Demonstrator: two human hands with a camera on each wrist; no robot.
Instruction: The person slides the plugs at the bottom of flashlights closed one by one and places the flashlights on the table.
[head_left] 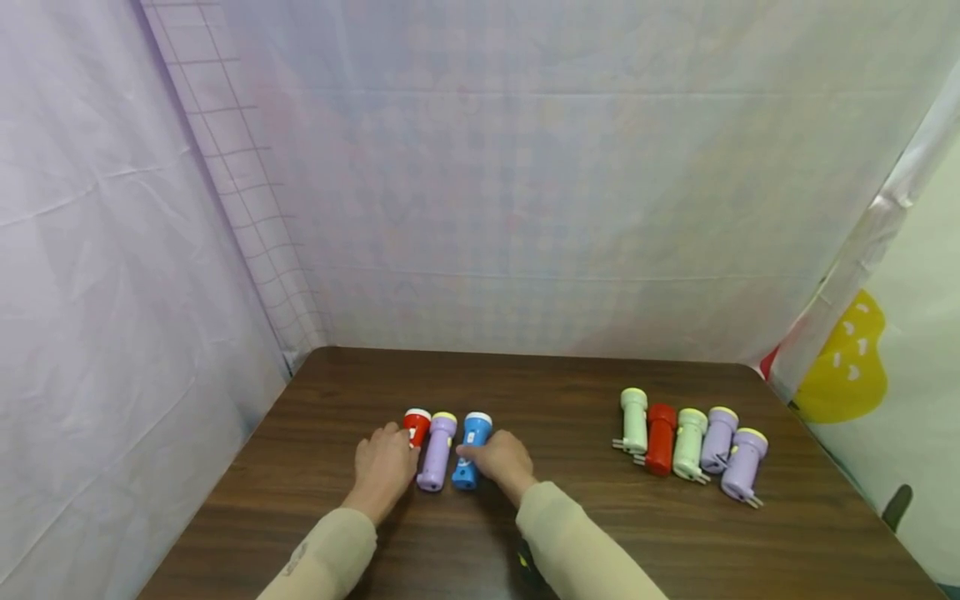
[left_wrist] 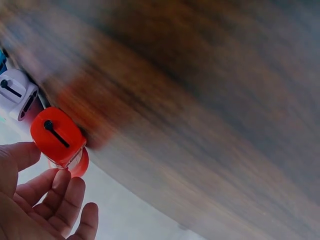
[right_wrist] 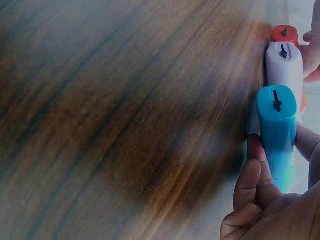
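Left hand [head_left: 385, 467]: pinching red flashlight [left_wrist: 57, 131]
Right hand [head_left: 504, 462]: gripping blue flashlight [right_wrist: 278, 127]
Pronged flashlights [head_left: 689, 443]: showing in head view only

From my head camera I look forward and down across the dark brown wood-grain tabletop [head_left: 555, 383] to the pale fabric curtain [head_left: 525, 208], far enough back to include both cream sleeves [head_left: 322, 554]. My left wrist camera sits close and tilted, facing the slotted end of the red plastic flashlight [left_wrist: 55, 135]. My right wrist camera, also close, faces the blue plastic flashlight's [right_wrist: 277, 125] slotted end. Both wrist views share the lilac plastic flashlight [right_wrist: 285, 67].
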